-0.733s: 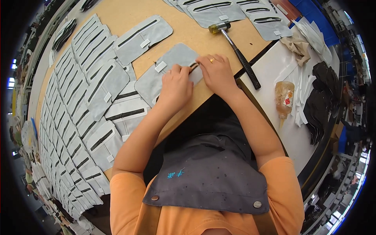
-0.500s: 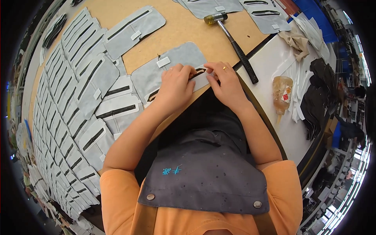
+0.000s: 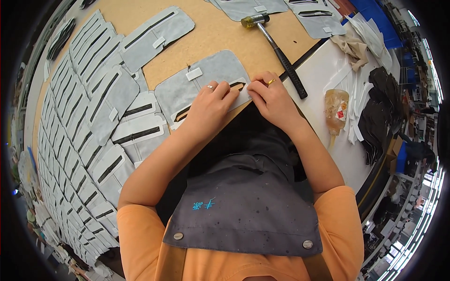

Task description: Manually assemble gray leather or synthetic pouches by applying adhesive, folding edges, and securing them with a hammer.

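A grey panel (image 3: 214, 68) with rounded corners lies at the table's front edge, a small white tab (image 3: 193, 73) stuck on it. Along its near side runs a long dark-edged slot in a white strip, with tan showing through the opening. My left hand (image 3: 213, 105) lies over the middle of this slot, fingers bent and closed against the panel, hiding part of it. At the panel's right end, my right hand (image 3: 269, 98) pinches the near corner between thumb and fingers. The fingertips of both hands are partly hidden.
Overlapping rows of similar slotted panels (image 3: 70, 136) cover the table's left side. A mallet (image 3: 281, 56) with a black handle lies beyond my right hand. Further right are a glue-stained bottle (image 3: 336, 110), white strips (image 3: 370, 40) and a pile of black pieces (image 3: 377, 117).
My left hand has slid slightly back toward me, uncovering more of the slot's right end. My right hand stays at the panel's corner, its fingers curled more closely.
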`<state>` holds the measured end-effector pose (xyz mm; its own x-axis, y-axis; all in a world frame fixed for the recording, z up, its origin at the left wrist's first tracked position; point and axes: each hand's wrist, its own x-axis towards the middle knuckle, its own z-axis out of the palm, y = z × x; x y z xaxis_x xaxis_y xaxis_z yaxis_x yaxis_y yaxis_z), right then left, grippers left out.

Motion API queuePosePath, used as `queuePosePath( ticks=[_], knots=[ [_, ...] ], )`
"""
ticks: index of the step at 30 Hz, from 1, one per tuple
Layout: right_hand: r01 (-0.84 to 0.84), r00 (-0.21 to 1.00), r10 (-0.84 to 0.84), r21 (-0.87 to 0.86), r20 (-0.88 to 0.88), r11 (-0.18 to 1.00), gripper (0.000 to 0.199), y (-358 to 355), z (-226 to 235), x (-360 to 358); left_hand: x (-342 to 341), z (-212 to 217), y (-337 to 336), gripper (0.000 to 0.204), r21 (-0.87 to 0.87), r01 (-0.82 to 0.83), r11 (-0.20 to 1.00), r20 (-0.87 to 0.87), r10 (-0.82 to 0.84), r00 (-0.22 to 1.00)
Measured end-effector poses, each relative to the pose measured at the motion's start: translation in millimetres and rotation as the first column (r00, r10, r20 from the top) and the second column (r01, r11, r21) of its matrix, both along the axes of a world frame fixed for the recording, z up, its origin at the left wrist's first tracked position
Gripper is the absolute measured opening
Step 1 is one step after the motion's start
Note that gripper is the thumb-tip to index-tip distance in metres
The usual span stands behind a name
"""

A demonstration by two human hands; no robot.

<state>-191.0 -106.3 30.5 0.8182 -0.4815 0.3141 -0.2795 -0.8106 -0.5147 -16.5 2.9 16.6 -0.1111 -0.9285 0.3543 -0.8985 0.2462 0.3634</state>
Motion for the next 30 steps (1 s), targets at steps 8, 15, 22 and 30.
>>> queuePosePath(
  ticks=[8, 15, 22, 30],
  knots=[
    [-0.008, 0.996, -0.001, 0.104, 0.088, 0.994, 0.029, 14.0, -1.9, 10.5, 21.8, 18.6, 15.4, 0.024, 0.19, -0.075, 0.979, -0.227, 0.118, 0.967],
    [-0.085, 0.996, 0.084, -0.074, -0.023, 0.994, 0.027, 17.1, 6.5, 15.9, 18.1, 9.6, 25.1, 0.024, 0.073, -0.069, 0.995, -0.165, 0.08, 0.983],
    [-0.092, 0.991, 0.056, -0.329, -0.117, 0.94, 0.022, 10.8, 8.2, 6.8, 16.9, 6.0, 29.8, 0.028, 0.049, -0.049, 0.998, -0.112, 0.054, 0.992],
    [-0.063, 0.997, 0.065, 0.052, -0.034, 0.997, 0.023, 32.6, 0.4, 35.9, 33.9, 13.0, 44.9, 0.019, 0.175, -0.116, 0.978, -0.223, 0.154, 0.963]
  ],
)
